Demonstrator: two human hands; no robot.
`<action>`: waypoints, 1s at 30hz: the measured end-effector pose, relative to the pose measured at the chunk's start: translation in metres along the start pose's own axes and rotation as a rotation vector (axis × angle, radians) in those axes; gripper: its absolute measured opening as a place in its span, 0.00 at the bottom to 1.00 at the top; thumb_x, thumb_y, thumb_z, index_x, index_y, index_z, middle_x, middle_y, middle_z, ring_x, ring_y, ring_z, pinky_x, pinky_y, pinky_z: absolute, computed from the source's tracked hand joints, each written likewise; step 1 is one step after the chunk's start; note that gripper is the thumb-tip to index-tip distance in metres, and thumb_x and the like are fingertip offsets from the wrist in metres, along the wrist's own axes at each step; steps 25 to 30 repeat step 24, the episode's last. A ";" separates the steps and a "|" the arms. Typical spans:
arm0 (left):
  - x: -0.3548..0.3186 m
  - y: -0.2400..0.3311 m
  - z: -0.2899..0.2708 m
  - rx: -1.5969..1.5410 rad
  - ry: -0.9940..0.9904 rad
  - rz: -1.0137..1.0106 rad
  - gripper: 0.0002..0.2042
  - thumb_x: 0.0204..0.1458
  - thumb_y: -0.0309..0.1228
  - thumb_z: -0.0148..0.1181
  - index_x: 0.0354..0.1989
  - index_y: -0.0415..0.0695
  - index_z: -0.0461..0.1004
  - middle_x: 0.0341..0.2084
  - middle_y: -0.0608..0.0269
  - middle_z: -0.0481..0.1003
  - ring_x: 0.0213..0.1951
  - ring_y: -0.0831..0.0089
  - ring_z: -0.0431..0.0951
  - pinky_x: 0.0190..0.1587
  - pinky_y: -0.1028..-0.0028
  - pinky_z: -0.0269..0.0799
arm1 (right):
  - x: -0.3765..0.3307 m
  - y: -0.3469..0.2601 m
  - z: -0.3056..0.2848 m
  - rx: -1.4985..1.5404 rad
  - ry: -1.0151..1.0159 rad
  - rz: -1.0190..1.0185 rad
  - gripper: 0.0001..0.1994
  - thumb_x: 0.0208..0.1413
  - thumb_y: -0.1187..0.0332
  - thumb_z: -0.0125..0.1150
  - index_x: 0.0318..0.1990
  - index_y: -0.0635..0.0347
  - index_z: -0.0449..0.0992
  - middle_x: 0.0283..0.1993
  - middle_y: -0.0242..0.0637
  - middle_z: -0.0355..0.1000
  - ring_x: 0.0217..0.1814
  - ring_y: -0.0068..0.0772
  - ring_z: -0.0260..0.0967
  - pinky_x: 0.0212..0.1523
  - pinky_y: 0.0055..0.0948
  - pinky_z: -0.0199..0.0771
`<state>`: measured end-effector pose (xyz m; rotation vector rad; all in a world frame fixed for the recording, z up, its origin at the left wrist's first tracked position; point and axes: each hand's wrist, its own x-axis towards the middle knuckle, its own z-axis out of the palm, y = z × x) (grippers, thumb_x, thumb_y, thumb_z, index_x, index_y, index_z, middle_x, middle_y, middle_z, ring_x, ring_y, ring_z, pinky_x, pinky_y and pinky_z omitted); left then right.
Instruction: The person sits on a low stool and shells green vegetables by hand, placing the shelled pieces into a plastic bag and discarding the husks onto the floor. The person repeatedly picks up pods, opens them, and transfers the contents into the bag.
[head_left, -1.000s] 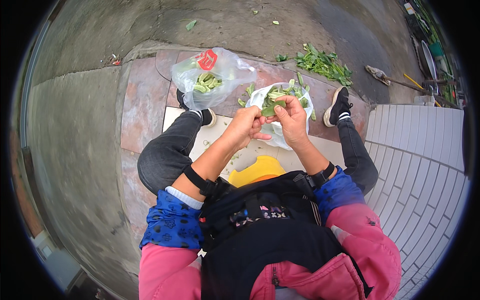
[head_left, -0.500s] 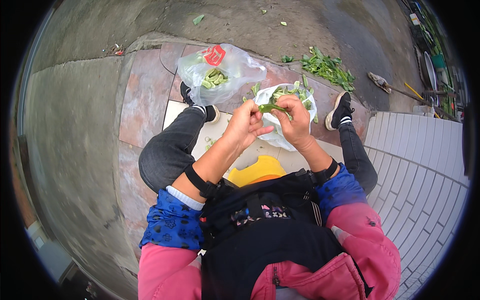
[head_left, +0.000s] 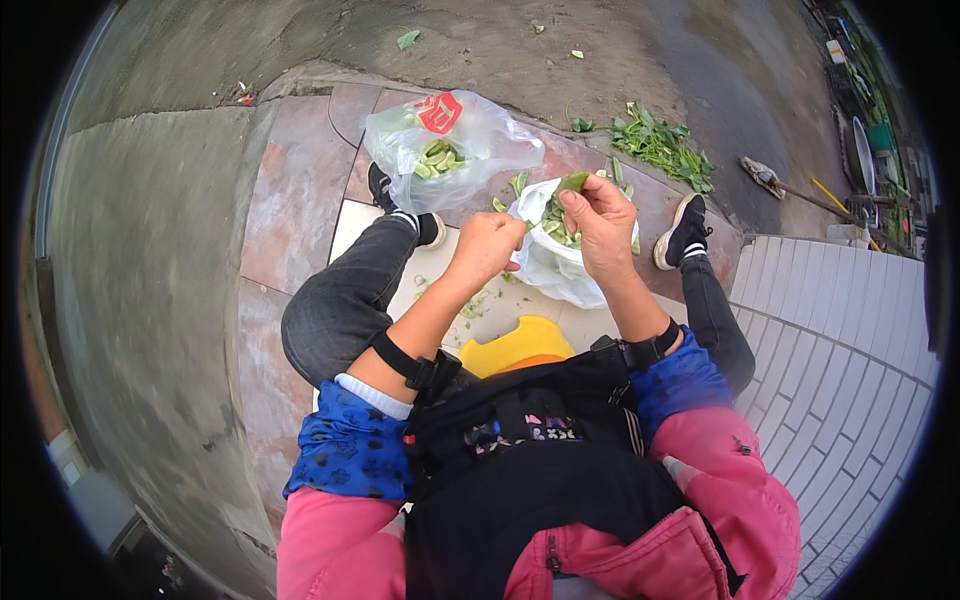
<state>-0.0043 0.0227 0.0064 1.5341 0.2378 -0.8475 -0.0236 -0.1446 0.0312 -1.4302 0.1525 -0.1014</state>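
A flat green bean pod (head_left: 573, 182) is pinched between the thumb and fingers of my right hand (head_left: 607, 222), over the open white plastic bag (head_left: 565, 277). More green pods (head_left: 556, 222) lie inside that bag. My left hand (head_left: 487, 246) is closed just left of the bag, with a small green bit (head_left: 529, 225) showing at its fingertips. The two hands are apart. Beyond my left hand lies a clear plastic bag (head_left: 490, 140) with a red print, holding several green pods (head_left: 438, 158).
Between my legs is a yellow stool edge (head_left: 515, 345). Green scraps (head_left: 472, 306) litter the pale tiles. A heap of leafy stems (head_left: 660, 148) lies on the ground at the far right, near a mop (head_left: 764, 177). White brick-pattern tiling (head_left: 830, 320) rises on the right.
My hands have come apart; both were at the pod before. The right hand has lifted the pod up and away, and the left has closed its fingers.
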 end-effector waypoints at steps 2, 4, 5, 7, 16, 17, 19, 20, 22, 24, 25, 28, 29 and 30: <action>0.003 -0.014 0.003 0.903 -0.126 0.014 0.11 0.46 0.31 0.55 0.32 0.38 0.80 0.35 0.49 0.80 0.35 0.56 0.80 0.39 0.66 0.77 | 0.019 0.007 0.011 0.064 0.054 0.108 0.11 0.56 0.73 0.62 0.46 0.67 0.76 0.32 0.27 0.73 0.24 0.13 0.62 0.23 0.12 0.59; -0.005 -0.033 0.007 1.310 -0.233 0.007 0.09 0.46 0.29 0.57 0.34 0.41 0.81 0.37 0.49 0.80 0.38 0.55 0.81 0.42 0.65 0.76 | 0.045 0.024 0.025 -0.048 -0.135 0.305 0.11 0.56 0.72 0.61 0.46 0.67 0.76 0.32 0.29 0.74 0.26 0.14 0.65 0.22 0.14 0.63; -0.005 -0.040 0.002 1.413 -0.277 -0.009 0.09 0.46 0.28 0.58 0.34 0.42 0.81 0.36 0.50 0.80 0.39 0.57 0.81 0.42 0.65 0.76 | 0.059 0.033 0.026 -0.074 -0.248 0.367 0.11 0.57 0.72 0.61 0.46 0.67 0.76 0.32 0.30 0.74 0.26 0.15 0.66 0.22 0.15 0.64; -0.002 -0.049 -0.003 1.525 -0.317 -0.033 0.08 0.46 0.27 0.58 0.35 0.43 0.82 0.36 0.52 0.80 0.41 0.59 0.81 0.41 0.66 0.77 | 0.082 0.059 0.022 -0.174 -0.243 0.428 0.11 0.57 0.72 0.59 0.46 0.66 0.76 0.32 0.32 0.75 0.26 0.17 0.69 0.22 0.18 0.68; 0.015 -0.056 0.011 1.260 -0.207 0.241 0.11 0.45 0.34 0.65 0.34 0.40 0.77 0.29 0.50 0.76 0.32 0.50 0.78 0.35 0.57 0.75 | 0.037 0.235 -0.125 -0.999 -0.227 0.532 0.08 0.50 0.75 0.58 0.38 0.64 0.76 0.38 0.44 0.76 0.35 0.43 0.75 0.35 0.38 0.75; 0.018 -0.055 0.014 1.237 -0.204 0.237 0.12 0.45 0.34 0.65 0.34 0.40 0.77 0.30 0.50 0.76 0.32 0.49 0.78 0.35 0.56 0.75 | 0.022 0.252 -0.124 -1.043 -0.155 0.366 0.08 0.48 0.75 0.57 0.37 0.64 0.77 0.40 0.46 0.76 0.39 0.48 0.75 0.41 0.42 0.74; 0.022 -0.053 0.017 1.185 -0.162 0.251 0.12 0.45 0.34 0.65 0.36 0.40 0.76 0.31 0.49 0.75 0.32 0.48 0.78 0.34 0.56 0.74 | 0.010 0.274 -0.113 -1.163 -0.124 0.262 0.09 0.46 0.76 0.56 0.37 0.62 0.78 0.42 0.47 0.74 0.46 0.52 0.73 0.47 0.46 0.73; 0.024 -0.052 0.019 1.192 -0.183 0.240 0.13 0.45 0.34 0.65 0.36 0.41 0.76 0.31 0.49 0.75 0.32 0.49 0.78 0.35 0.56 0.74 | 0.009 0.277 -0.106 -1.249 -0.170 0.320 0.10 0.46 0.75 0.56 0.37 0.61 0.78 0.43 0.46 0.73 0.47 0.52 0.72 0.47 0.46 0.73; 0.025 -0.051 0.021 1.195 -0.183 0.254 0.13 0.45 0.34 0.66 0.38 0.41 0.76 0.32 0.49 0.75 0.33 0.49 0.78 0.35 0.56 0.74 | 0.007 0.269 -0.102 -1.319 -0.291 0.483 0.12 0.47 0.74 0.57 0.41 0.58 0.77 0.46 0.46 0.71 0.53 0.52 0.69 0.49 0.45 0.72; 0.025 -0.050 0.022 1.203 -0.190 0.256 0.13 0.45 0.34 0.66 0.38 0.42 0.76 0.32 0.50 0.75 0.33 0.49 0.78 0.37 0.57 0.74 | 0.019 0.249 -0.105 -1.284 -0.434 0.675 0.16 0.49 0.72 0.59 0.48 0.56 0.74 0.50 0.46 0.69 0.60 0.52 0.63 0.51 0.43 0.71; 0.025 -0.050 0.022 1.203 -0.190 0.256 0.13 0.45 0.34 0.66 0.38 0.42 0.76 0.32 0.50 0.75 0.33 0.49 0.78 0.37 0.57 0.74 | 0.019 0.249 -0.105 -1.284 -0.434 0.675 0.16 0.49 0.72 0.59 0.48 0.56 0.74 0.50 0.46 0.69 0.60 0.52 0.63 0.51 0.43 0.71; 0.025 -0.050 0.022 1.203 -0.190 0.256 0.13 0.45 0.34 0.66 0.38 0.42 0.76 0.32 0.50 0.75 0.33 0.49 0.78 0.37 0.57 0.74 | 0.019 0.249 -0.105 -1.284 -0.434 0.675 0.16 0.49 0.72 0.59 0.48 0.56 0.74 0.50 0.46 0.69 0.60 0.52 0.63 0.51 0.43 0.71; 0.025 -0.050 0.022 1.203 -0.190 0.256 0.13 0.45 0.34 0.66 0.38 0.42 0.76 0.32 0.50 0.75 0.33 0.49 0.78 0.37 0.57 0.74 | 0.019 0.249 -0.105 -1.284 -0.434 0.675 0.16 0.49 0.72 0.59 0.48 0.56 0.74 0.50 0.46 0.69 0.60 0.52 0.63 0.51 0.43 0.71; 0.025 -0.050 0.022 1.203 -0.190 0.256 0.13 0.45 0.34 0.66 0.38 0.42 0.76 0.32 0.50 0.75 0.33 0.49 0.78 0.37 0.57 0.74 | 0.019 0.249 -0.105 -1.284 -0.434 0.675 0.16 0.49 0.72 0.59 0.48 0.56 0.74 0.50 0.46 0.69 0.60 0.52 0.63 0.51 0.43 0.71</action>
